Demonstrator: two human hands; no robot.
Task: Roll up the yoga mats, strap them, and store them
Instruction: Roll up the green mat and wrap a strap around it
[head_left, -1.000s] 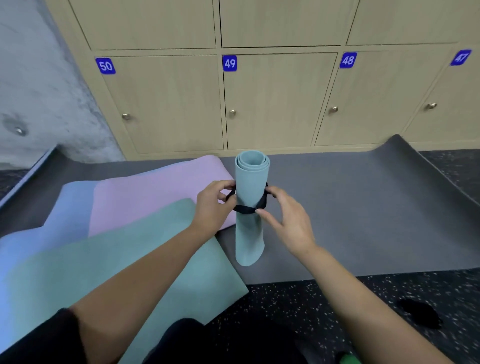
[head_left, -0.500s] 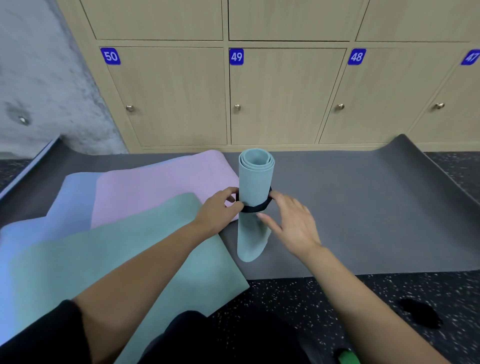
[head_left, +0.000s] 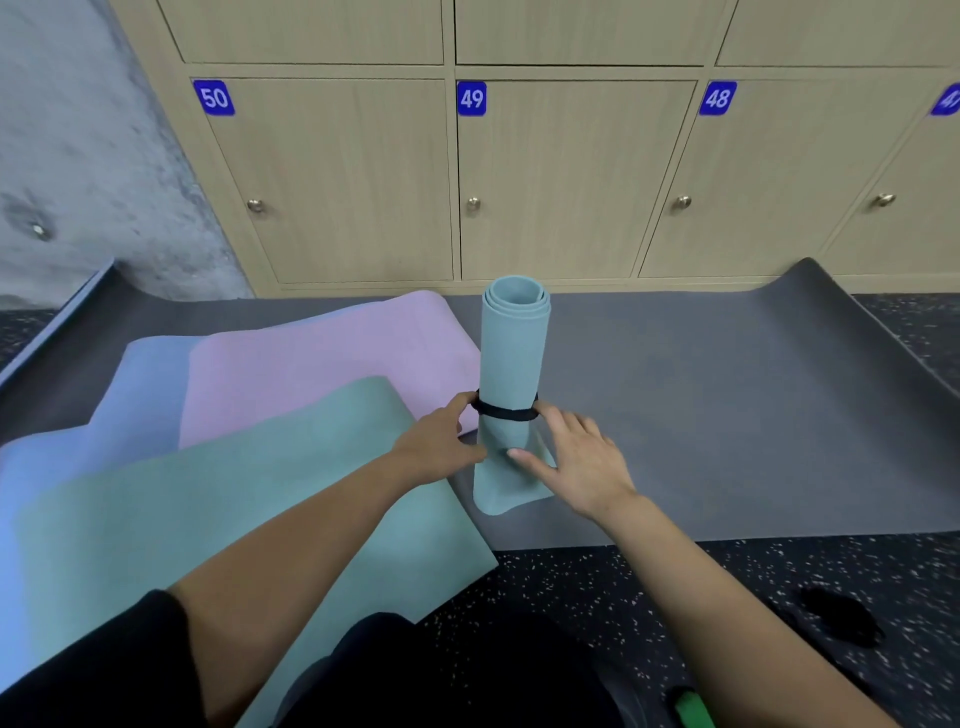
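Observation:
A teal yoga mat (head_left: 514, 353), rolled up, stands on end on a dark grey mat (head_left: 701, 415). A black strap (head_left: 506, 413) circles the roll low down, and the roll flares out beneath it. My left hand (head_left: 441, 447) pinches the strap on the roll's left side. My right hand (head_left: 582, 462) is at the right side with its fingers spread: the index tip touches the strap and the thumb presses the front of the roll below it. Three flat mats overlap at left: teal (head_left: 260, 493), pink (head_left: 322, 364) and blue (head_left: 140, 384).
Wooden lockers (head_left: 545, 182) numbered 50 to 47 line the back, doors closed. A concrete wall (head_left: 78, 156) is at far left. On the speckled floor at lower right lie a black item (head_left: 841, 618) and a green object (head_left: 693, 709).
Both hands have slid the black strap down the roll, from its upper part to near its lower end. The roll still stands upright in the same spot.

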